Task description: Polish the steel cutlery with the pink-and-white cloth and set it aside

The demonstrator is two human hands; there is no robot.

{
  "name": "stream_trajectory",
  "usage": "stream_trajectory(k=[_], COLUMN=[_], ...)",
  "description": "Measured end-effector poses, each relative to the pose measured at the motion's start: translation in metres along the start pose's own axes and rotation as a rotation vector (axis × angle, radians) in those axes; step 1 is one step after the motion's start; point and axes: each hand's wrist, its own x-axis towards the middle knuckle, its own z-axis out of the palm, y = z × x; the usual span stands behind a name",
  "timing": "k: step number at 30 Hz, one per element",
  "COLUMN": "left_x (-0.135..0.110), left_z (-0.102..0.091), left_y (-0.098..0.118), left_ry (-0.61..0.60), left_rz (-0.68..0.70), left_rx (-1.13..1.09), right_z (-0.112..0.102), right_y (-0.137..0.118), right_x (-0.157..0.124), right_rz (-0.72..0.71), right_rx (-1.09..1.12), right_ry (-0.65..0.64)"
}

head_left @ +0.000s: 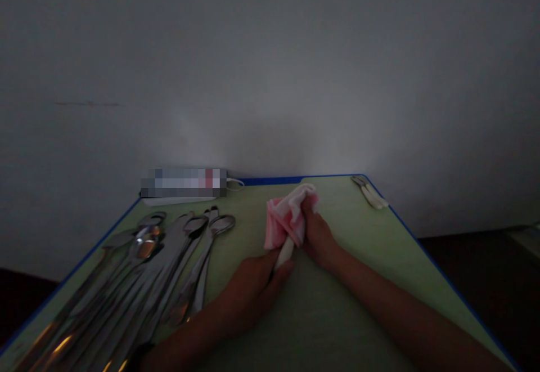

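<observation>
Our left hand point(255, 283) grips the white-handled utensil point(285, 252), head hidden; our right hand point(319, 237) clasps the pink-and-white cloth point(286, 220) around it, just beyond the left. We'd best hold the utensil steady, press evenly.

Looks forward and down from the wearer's head, across the green tabletop point(337, 209) toward the facing wall point(270, 57). Sits close above, catching left hand point(253, 285) and right hand point(319, 234) below centre. Puts the tabletop's far edge near mid-height, filling the upper half with wall.
</observation>
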Motion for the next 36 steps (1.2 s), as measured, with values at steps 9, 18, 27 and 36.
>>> stream_trajectory(k=[9, 18, 27, 36], left_x=[-0.0021, -0.0034, -0.0036, -0.0035], left_z=[-0.0072, -0.0026, -0.0036, -0.0083], left_y=[0.0031, 0.0012, -0.0007, 0.0042], left_ry=[-0.004, 0.026, 0.030, 0.022], left_rz=[-0.060, -0.005, -0.051, -0.012], left_rx=[-0.062, -0.072, -0.140, -0.151], right_z=[-0.0012, -0.0034, -0.0012, -0.0052], right_y=[-0.0075, -0.0070, -0.0088, -0.0096], right_x=[-0.0018, -0.0011, -0.0022, -0.0050], right_rz=[0.081, 0.074, 0.106, 0.048], right_rx=[0.268, 0.194, 0.305, 0.204], right_ry=[-0.278, -0.328, -0.318, -0.416])
